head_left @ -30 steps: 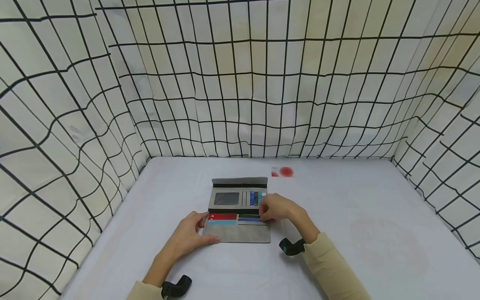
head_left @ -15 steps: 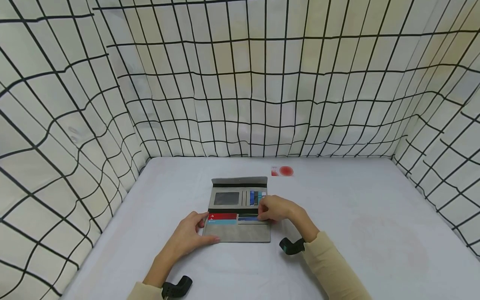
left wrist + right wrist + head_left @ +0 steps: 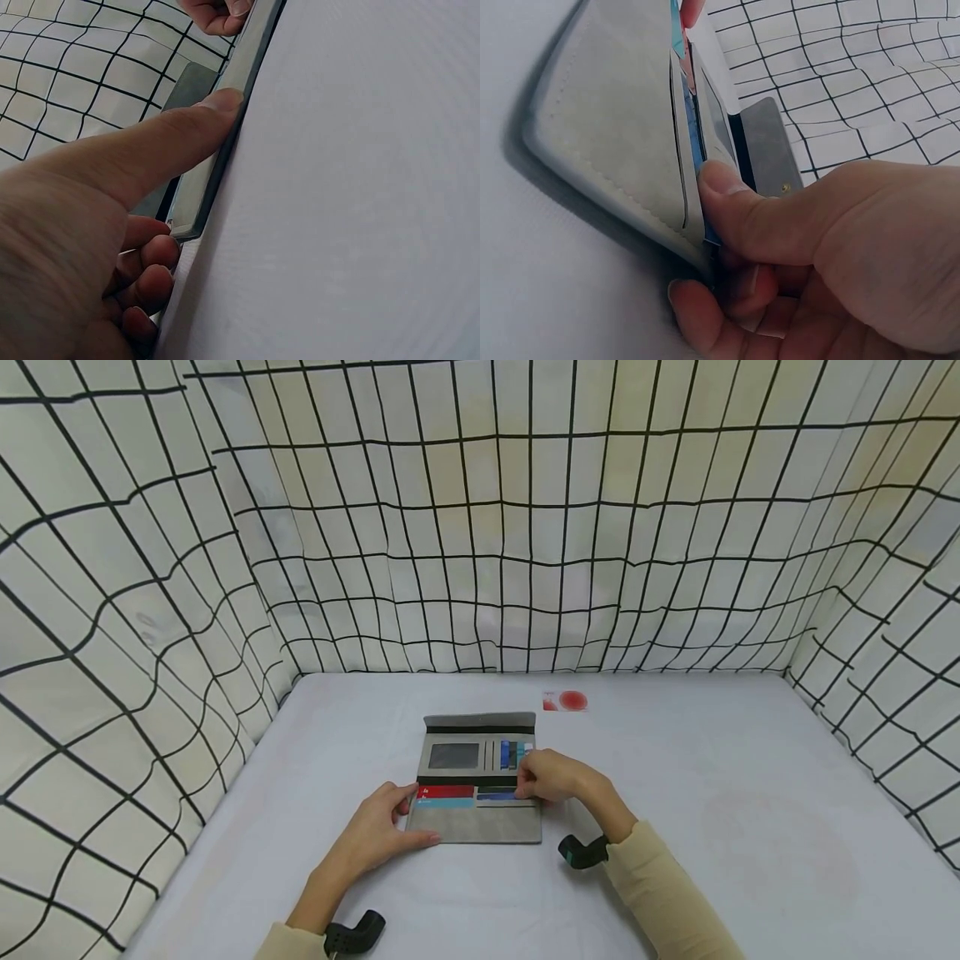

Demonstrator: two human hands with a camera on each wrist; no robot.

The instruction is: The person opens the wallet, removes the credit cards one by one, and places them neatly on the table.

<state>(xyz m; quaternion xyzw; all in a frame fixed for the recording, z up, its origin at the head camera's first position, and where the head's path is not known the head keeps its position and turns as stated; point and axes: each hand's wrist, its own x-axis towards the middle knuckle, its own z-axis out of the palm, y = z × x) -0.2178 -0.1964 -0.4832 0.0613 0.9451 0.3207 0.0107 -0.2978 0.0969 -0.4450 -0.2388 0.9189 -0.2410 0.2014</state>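
A grey wallet (image 3: 480,825) lies unfolded on the table, its upper half away from me. My left hand (image 3: 380,822) holds its lower left corner, with the thumb on the near edge and the other fingers curled by the left side. At the right side, my right hand (image 3: 555,775) pinches the end of a blue card (image 3: 696,142) sitting in a slot of the lower half. The thumb is on the card; the curled fingers are at the wallet's side edge. A red card (image 3: 446,792) and a light blue card (image 3: 444,803) fill the lower left slots.
Several cards (image 3: 507,755) stand in the upper right slots, beside a dark clear window (image 3: 453,756). A red and white card (image 3: 566,701) lies on the white table (image 3: 712,777) beyond the wallet. Black netting (image 3: 480,560) over white cloth surrounds the table.
The right fingertips have shifted slightly leftward along the blue card. The left hand and the wallet stay in place.
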